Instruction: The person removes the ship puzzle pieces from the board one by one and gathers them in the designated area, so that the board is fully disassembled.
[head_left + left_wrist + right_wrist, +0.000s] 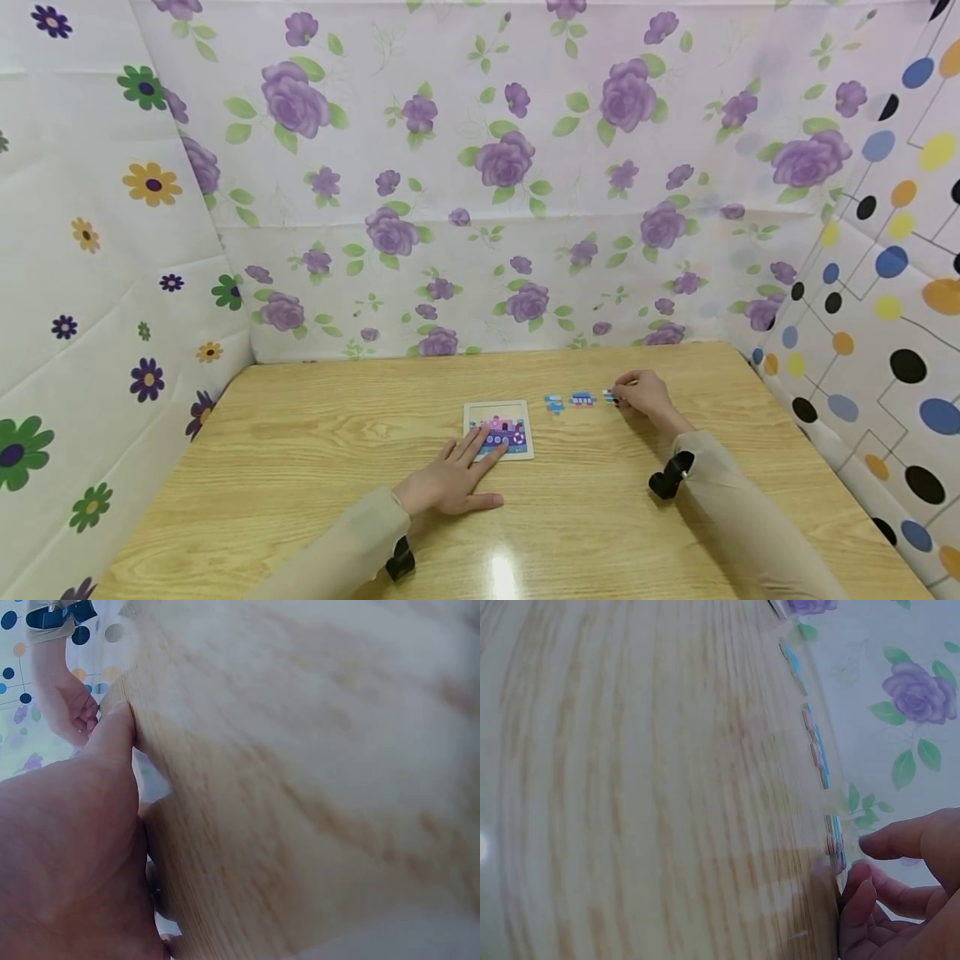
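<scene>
A small jigsaw puzzle in a white frame (468, 408) lies on the wooden table, its picture pink, purple and blue. My left hand (453, 479) rests over its lower left part with fingers spread, hiding some of the picture. To the right, three loose puzzle pieces lie in a row: a blue one (554, 404), a blue and purple one (582, 399) and a striped one (608, 396). Beside the striped piece is my right hand (647, 393), fingers loosely bent. In the right wrist view, the thumb (889, 838) stands slightly apart from the striped piece (835, 844).
The wooden table (322, 442) ends at a flower-printed cloth (450, 275) behind. Printed cloths also stand on the left and right sides. Black wrist straps with mounts sit on both sleeves; the right mount (670, 477) is near the table.
</scene>
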